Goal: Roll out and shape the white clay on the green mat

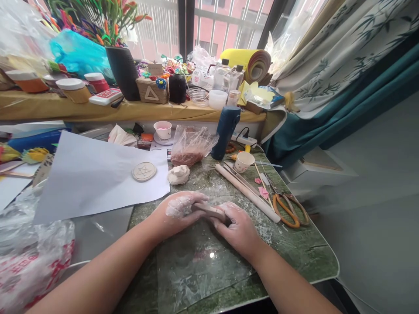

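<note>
Between both hands is a flat, pale grey-brown piece of clay [212, 211], seen nearly edge-on. My left hand [181, 211], smeared with white on its back, closes on the clay's left side. On the other side my right hand [236, 224] grips it with thumb and fingers; white residue covers the knuckles. Just beyond the hands sits a lump of white clay [178, 175]. A round clay disc [144, 171] with a star scratched into it lies on a white paper sheet [88, 174]. Below the hands a clear plastic sheet [199, 274] covers part of the table.
To the right lie a rolling pin [247, 192], scissors [290, 209] and thin tools. A paper cup [244, 162] and dark blue bottle [225, 132] stand behind them. A bag of brown material [190, 148] rests at the back. Crumpled plastic bags [36, 257] fill the left side.
</note>
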`<state>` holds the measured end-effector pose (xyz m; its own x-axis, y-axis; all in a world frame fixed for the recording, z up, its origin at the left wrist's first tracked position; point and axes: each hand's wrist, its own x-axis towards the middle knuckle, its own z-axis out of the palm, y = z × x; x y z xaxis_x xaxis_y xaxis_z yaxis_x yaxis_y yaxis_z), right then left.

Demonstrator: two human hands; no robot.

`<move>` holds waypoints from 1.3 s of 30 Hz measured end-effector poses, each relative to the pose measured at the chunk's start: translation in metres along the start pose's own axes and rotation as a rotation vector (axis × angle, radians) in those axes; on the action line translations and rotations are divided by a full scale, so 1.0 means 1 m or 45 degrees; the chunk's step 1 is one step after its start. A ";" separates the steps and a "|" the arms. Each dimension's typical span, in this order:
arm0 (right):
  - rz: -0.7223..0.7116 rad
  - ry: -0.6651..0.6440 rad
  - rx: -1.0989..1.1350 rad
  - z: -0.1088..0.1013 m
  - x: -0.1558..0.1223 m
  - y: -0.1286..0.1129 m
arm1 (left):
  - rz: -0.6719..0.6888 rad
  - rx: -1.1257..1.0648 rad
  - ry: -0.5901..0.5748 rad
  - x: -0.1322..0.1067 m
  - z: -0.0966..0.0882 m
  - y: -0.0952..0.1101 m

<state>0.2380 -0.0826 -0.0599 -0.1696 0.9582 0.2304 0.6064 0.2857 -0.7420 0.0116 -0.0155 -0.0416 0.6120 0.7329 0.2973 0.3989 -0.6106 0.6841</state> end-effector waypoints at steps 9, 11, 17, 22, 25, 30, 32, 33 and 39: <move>0.427 0.022 0.778 0.013 0.004 0.001 | -0.444 -0.762 0.201 0.001 0.011 -0.001; 0.437 0.046 0.730 0.014 0.005 0.000 | -0.434 -0.771 0.159 0.001 0.010 -0.002; 0.283 0.133 0.429 0.007 0.005 -0.004 | -0.302 -0.426 -0.029 -0.002 0.002 -0.003; 0.118 0.182 0.325 0.004 0.004 -0.001 | -0.256 -0.205 0.028 -0.001 0.004 -0.008; 0.107 0.150 0.263 0.002 0.005 0.001 | -0.218 -0.137 -0.012 -0.001 0.005 -0.009; 0.083 0.071 0.158 0.000 0.005 0.002 | -0.171 0.003 -0.023 -0.002 0.002 -0.009; 0.130 0.019 0.112 0.001 0.006 0.003 | -0.178 0.036 -0.049 -0.003 0.001 -0.009; 0.137 -0.006 0.090 0.001 0.006 0.004 | -0.178 0.040 -0.057 -0.003 0.001 -0.010; 0.054 -0.021 0.001 0.003 0.007 0.006 | -0.111 0.032 0.038 -0.005 0.001 -0.006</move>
<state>0.2377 -0.0746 -0.0647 -0.1567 0.9695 0.1884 0.6127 0.2450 -0.7514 0.0069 -0.0152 -0.0480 0.5535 0.7921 0.2572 0.4674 -0.5511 0.6913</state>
